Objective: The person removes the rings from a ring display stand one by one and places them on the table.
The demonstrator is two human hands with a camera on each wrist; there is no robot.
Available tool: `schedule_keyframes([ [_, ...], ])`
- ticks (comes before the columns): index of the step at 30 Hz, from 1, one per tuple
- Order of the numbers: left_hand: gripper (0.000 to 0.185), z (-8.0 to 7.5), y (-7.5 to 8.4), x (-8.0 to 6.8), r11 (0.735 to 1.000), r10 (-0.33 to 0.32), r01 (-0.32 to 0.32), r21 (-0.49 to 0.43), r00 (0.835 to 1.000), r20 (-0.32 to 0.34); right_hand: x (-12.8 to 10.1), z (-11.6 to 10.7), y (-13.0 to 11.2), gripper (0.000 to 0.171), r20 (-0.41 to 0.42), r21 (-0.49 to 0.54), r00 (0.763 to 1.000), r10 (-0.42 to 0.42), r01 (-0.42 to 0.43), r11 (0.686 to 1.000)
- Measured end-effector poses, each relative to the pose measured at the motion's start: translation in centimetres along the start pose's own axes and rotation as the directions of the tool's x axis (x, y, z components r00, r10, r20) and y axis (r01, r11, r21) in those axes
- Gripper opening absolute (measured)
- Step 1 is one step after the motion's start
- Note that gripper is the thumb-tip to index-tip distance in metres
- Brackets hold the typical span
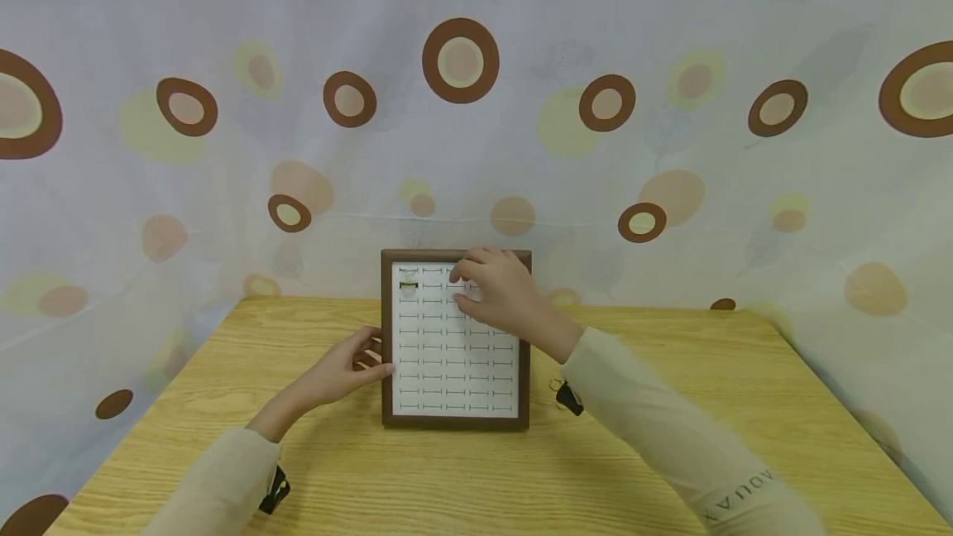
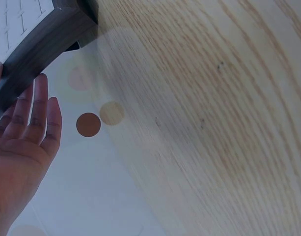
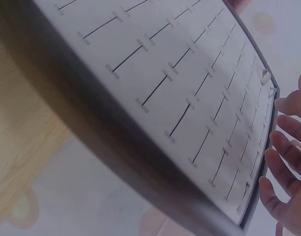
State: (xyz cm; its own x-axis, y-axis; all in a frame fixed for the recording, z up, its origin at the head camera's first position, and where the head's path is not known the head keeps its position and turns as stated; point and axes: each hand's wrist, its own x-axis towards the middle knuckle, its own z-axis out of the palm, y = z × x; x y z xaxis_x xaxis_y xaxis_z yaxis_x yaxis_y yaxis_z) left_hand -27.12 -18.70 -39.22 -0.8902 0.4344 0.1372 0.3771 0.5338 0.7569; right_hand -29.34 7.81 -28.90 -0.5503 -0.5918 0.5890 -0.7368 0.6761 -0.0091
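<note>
At the bottom of the head view we see two pale sleeves, the left [image 1: 216, 478] at lower left and the right [image 1: 670, 437] running in from the lower right, each with a small black clip near the cuff. Both lie over the wooden surface [image 1: 670, 354], which fills the lower half of the frame. Just above centre-left, the left hand [image 1: 338, 370] rests with relaxed, nearly straight fingers against the left edge of the tray [image 1: 386, 337], gripping nothing; in the left wrist view the same fingers [image 2: 40, 105] lie along the dark frame [image 2: 37, 46] in the upper left. The tray stands at the middle of the frame, a dark brown frame around a white pad cut with rows of short slots [image 3: 189, 88]. Farther up, the right hand [image 1: 499, 292] hovers over the upper right of the pad with its fingers bent, fingertips down at the top rows; we cannot tell whether it pinches anything. In the right wrist view its fingers [image 3: 287, 132] show at the right edge, loosely spread beside the frame. At the pad's upper left corner sits a ring [image 1: 408, 284] in a slot. Behind everything hangs a pale curtain [image 1: 223, 189] printed with brown and yellow circles.
</note>
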Motion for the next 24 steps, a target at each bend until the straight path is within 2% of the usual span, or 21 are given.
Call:
schedule_keyframes([
  [7,0.049,0.0,-0.1,0.1,1.000,-0.001,0.001,-0.016,1.000,0.000,1.5,1.0,-1.2,0.015,-0.038,-0.002,0.999,-0.001,0.001,1.000],
  [14,0.054,-0.1,-0.3,0.0,1.000,0.009,-0.009,-0.028,1.000,0.003,2.5,1.9,-2.2,0.015,-0.035,0.005,0.999,0.019,-0.019,1.000],
  [19,0.054,-0.1,-0.5,0.0,1.000,0.004,-0.004,-0.025,1.000,0.003,2.9,2.5,-2.9,0.014,-0.023,-0.019,1.000,0.014,-0.015,1.000],
  [24,0.051,-0.1,-0.2,-0.1,1.000,0.000,0.001,-0.025,1.000,0.004,3.0,3.3,-3.3,0.012,-0.049,-0.061,0.999,-0.005,0.002,0.998],
])
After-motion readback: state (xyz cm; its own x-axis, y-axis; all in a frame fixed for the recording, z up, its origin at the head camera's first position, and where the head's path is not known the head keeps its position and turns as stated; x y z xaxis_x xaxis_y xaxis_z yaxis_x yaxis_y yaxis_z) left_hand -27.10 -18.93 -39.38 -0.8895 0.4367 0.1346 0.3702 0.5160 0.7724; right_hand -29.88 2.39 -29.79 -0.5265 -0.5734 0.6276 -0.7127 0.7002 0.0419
